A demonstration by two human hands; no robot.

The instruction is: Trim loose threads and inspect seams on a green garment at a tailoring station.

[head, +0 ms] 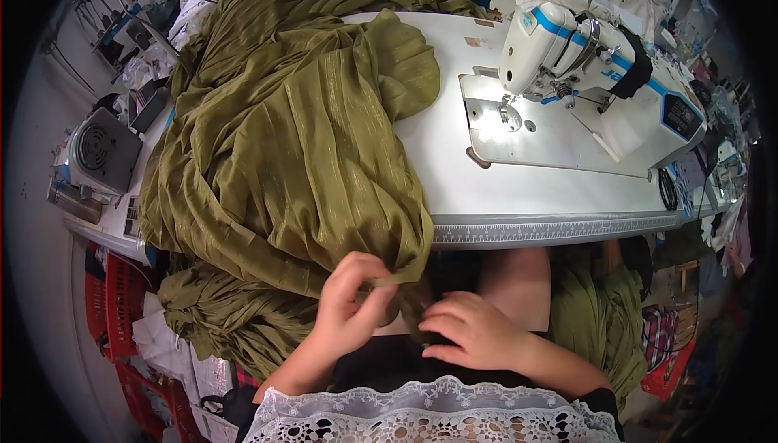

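Observation:
A large heap of olive-green fabric (304, 139) with fine shiny threads spreads over the left half of the white sewing table (450, 181) and hangs off its front edge. My left hand (358, 297) pinches the fabric's edge between thumb and fingers, just in front of the table. Beside it, over my lap, my right hand (471, 330) has its fingers bent near a hanging strip of the same cloth; blur hides whether it grips it. On the right of the table stands a white and blue Jack sewing machine (565, 60), its lamp lighting the needle plate (495, 118).
A ruler strip (547, 228) runs along the table's front edge. More green fabric hangs at the right (598, 321) and lies below at the left. Red plastic baskets (124, 303) stand at lower left. A grey box-shaped device (106, 148) sits at the table's left end.

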